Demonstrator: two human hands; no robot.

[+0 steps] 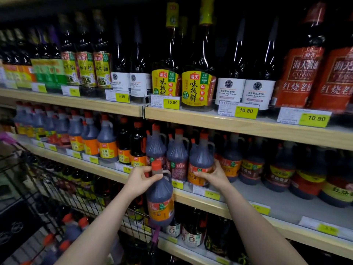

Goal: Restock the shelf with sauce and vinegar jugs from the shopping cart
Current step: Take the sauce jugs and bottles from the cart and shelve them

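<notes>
My left hand (140,179) grips the neck and handle of a dark sauce jug (160,199) with a red cap and orange label, held in the air just in front of the middle shelf (248,199). My right hand (214,174) wraps around the lower part of a like jug (201,161) that stands on that shelf at the front of a row of jugs. At the lower left is the wire shopping cart (38,188), and several more red-capped jugs (73,229) lie in it.
The top shelf (210,119) carries tall soy sauce bottles with yellow price tags. The middle shelf holds rows of jugs to the left and right, with bare shelf surface at the front right. The lowest shelf holds dark bottles (192,234).
</notes>
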